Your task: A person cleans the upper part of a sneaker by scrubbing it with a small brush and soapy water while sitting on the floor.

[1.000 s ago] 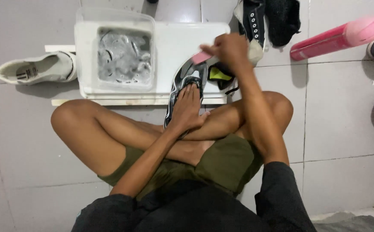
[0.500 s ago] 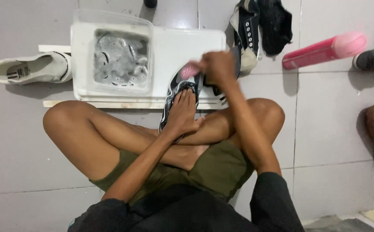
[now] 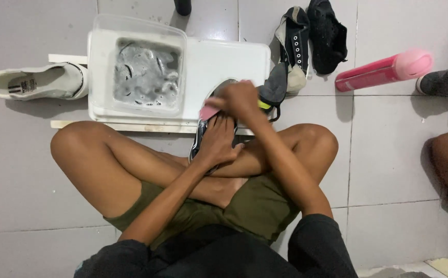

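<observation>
While the left hand (image 3: 218,144) pins the black-and-white sneaker (image 3: 207,135), lying lengthwise away from the person on the white plastic board (image 3: 224,59), the right hand (image 3: 239,99) grips a pink brush (image 3: 209,109) above it.

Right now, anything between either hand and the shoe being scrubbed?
Nothing visible. The left hand already rests on the shoe, and the right hand presses a pink brush against it. The tub of soapy water sits off to the left.

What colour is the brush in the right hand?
Pink. The brush, gripped by the right hand, shows in the head view.
</observation>
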